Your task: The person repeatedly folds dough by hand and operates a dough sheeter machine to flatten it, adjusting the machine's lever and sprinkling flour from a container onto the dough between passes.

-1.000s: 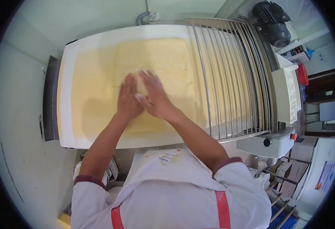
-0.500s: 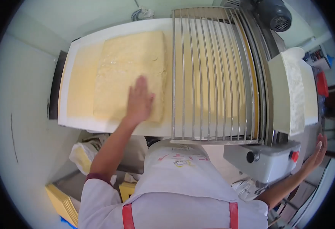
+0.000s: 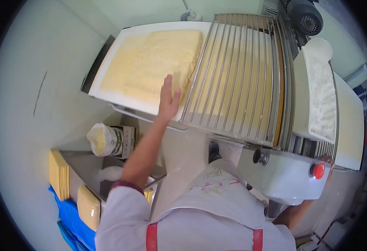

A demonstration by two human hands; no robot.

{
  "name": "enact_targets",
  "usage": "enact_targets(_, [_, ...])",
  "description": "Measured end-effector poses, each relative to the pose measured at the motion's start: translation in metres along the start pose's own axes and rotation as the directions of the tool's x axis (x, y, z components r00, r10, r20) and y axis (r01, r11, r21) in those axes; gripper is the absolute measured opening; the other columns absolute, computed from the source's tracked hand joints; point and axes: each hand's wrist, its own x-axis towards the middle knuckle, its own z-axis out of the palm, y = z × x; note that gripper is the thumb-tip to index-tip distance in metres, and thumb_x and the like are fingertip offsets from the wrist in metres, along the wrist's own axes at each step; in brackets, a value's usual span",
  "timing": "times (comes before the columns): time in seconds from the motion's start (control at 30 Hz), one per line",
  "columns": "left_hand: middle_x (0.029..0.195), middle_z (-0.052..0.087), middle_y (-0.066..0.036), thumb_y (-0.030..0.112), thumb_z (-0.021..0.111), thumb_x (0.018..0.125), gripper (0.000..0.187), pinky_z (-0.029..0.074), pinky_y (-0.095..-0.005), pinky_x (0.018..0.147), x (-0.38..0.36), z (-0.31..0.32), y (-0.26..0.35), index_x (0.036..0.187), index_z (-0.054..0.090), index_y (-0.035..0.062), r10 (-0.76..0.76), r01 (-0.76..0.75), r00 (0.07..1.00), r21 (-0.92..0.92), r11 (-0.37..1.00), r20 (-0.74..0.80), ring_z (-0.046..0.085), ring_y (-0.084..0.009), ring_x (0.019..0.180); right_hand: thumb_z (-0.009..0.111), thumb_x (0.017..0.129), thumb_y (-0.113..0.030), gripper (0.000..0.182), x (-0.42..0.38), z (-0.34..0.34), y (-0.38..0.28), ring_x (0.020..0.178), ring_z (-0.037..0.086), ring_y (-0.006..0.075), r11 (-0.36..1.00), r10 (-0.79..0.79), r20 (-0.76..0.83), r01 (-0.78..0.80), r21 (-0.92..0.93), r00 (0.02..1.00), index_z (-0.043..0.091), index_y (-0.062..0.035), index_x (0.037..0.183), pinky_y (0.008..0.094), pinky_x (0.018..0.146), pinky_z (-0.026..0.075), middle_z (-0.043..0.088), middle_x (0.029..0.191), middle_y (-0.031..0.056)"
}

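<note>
A thick folded slab of pale yellow dough lies on the white belt of a dough sheeter. My left hand is open over its near right corner, fingers together and stretched out, thumb apart. Just right of that hand begins the metal wire guard. My right arm reaches behind the grey control box, which hides much of it. Only a little of my right hand shows at the box's right end, near the red button; its fingers are mostly hidden.
Flour fills a white trough with a scoop beyond the guard. A motor sits at the back. Below left stand an open sack, a metal bin and stacked yellow slabs near blue plastic.
The view has turned and shifted, showing more floor at left. My left hand has moved toward the slab's near right corner. My right hand has gone from beside the machine to behind the control box.
</note>
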Motion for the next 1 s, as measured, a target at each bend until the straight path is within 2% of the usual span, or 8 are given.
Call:
enact_targets(0.17, [0.144, 0.040, -0.019, 0.016, 0.048, 0.096, 0.052, 0.025, -0.0385, 0.112, -0.183, 0.013, 0.028, 0.142, 0.032, -0.0021, -0.310, 0.201, 0.831, -0.271, 0.941, -0.461, 0.034, -0.0290, 0.136, 0.042, 0.099, -0.040, 0.035, -0.003, 0.031, -0.002, 0.090, 0.054, 0.0176, 0.997, 0.046, -0.126, -0.053, -0.055, 0.991, 0.048, -0.0075, 0.108, 0.0332, 0.080, 0.047, 0.053, 0.095, 0.0050])
enact_targets(0.27, [0.131, 0.053, -0.016, 0.013, 0.051, 0.095, 0.038, 0.036, -0.0366, 0.104, -0.275, 0.038, 0.045, 0.130, 0.049, 0.0001, -0.434, 0.300, 0.770, -0.335, 0.893, -0.468, 0.048, -0.0260, 0.124, 0.043, 0.098, -0.043, 0.041, -0.002, 0.002, -0.003, 0.093, 0.058, 0.0187, 0.971, 0.147, -0.143, -0.171, -0.170, 0.979, 0.050, -0.0057, 0.114, 0.0341, 0.081, 0.050, 0.058, 0.101, 0.0066])
enact_targets(0.33, [0.115, 0.063, -0.013, 0.011, 0.054, 0.093, 0.024, 0.043, -0.0354, 0.095, -0.314, 0.056, 0.084, 0.113, 0.060, 0.0014, -0.487, 0.308, 0.836, -0.517, 0.799, -0.254, 0.058, -0.0234, 0.110, 0.044, 0.098, -0.044, 0.044, 0.001, 0.003, -0.004, 0.095, 0.060, 0.0193, 0.965, 0.260, -0.121, -0.263, -0.010, 0.958, 0.051, -0.0051, 0.117, 0.0343, 0.083, 0.051, 0.061, 0.105, 0.0077])
enact_targets(0.43, [0.106, 0.064, -0.010, 0.014, 0.064, 0.088, 0.023, 0.045, -0.0329, 0.092, -0.355, 0.098, 0.166, 0.107, 0.062, 0.0017, -0.191, 0.147, 0.982, -0.611, 0.778, -0.007, 0.060, -0.0192, 0.101, 0.045, 0.097, -0.044, 0.044, 0.012, -0.014, -0.001, 0.098, 0.060, 0.0182, 0.960, 0.265, -0.047, -0.268, -0.081, 0.963, 0.053, -0.0055, 0.117, 0.0335, 0.085, 0.050, 0.061, 0.107, 0.0076])
enact_targets(0.53, [0.108, 0.062, -0.011, 0.025, 0.072, 0.083, 0.036, 0.047, -0.0342, 0.087, -0.368, 0.129, 0.266, 0.108, 0.061, 0.0019, 0.133, 0.000, 0.975, -0.596, 0.803, 0.179, 0.059, -0.0179, 0.100, 0.045, 0.096, -0.042, 0.038, 0.011, 0.007, -0.015, 0.092, 0.058, 0.0140, 0.965, 0.188, 0.076, -0.170, -0.198, 0.979, 0.056, -0.0064, 0.107, 0.0305, 0.083, 0.047, 0.060, 0.100, 0.0047])
enact_targets(0.63, [0.094, 0.066, -0.009, 0.031, 0.073, 0.083, 0.035, 0.052, -0.0342, 0.076, -0.391, 0.195, 0.318, 0.102, 0.066, 0.0023, -0.178, 0.298, 0.947, -0.520, 0.800, 0.268, 0.061, -0.0182, 0.092, 0.046, 0.096, -0.039, 0.032, 0.013, 0.006, -0.020, 0.085, 0.055, 0.0110, 0.976, 0.174, 0.242, -0.135, -0.171, 0.955, 0.055, -0.0079, 0.098, 0.0277, 0.078, 0.044, 0.057, 0.091, 0.0016])
enact_targets(0.73, [0.072, 0.064, -0.007, 0.036, 0.072, 0.084, 0.037, 0.052, -0.0342, 0.063, -0.396, 0.247, 0.329, 0.092, 0.067, 0.0005, -0.433, 0.241, 0.888, -0.647, 0.723, -0.153, 0.062, -0.0179, 0.070, 0.048, 0.096, -0.035, 0.028, 0.025, -0.011, -0.011, 0.080, 0.051, 0.0093, 0.975, 0.200, 0.303, -0.159, -0.152, 0.932, 0.053, -0.0076, 0.095, 0.0268, 0.072, 0.043, 0.053, 0.085, -0.0006])
enact_targets(1.0, [0.060, 0.054, -0.006, 0.044, 0.069, 0.084, 0.043, 0.046, -0.0304, 0.045, -0.386, 0.282, 0.424, 0.073, 0.055, 0.0042, -0.848, 0.122, 0.530, -0.991, 0.060, 0.014, 0.054, -0.0153, 0.048, 0.050, 0.097, -0.020, 0.017, 0.041, -0.023, -0.021, 0.084, 0.043, 0.0072, 0.963, 0.152, 0.603, 0.019, -0.268, 0.783, 0.052, -0.0034, 0.100, 0.0236, 0.075, 0.037, 0.050, 0.089, -0.0007])
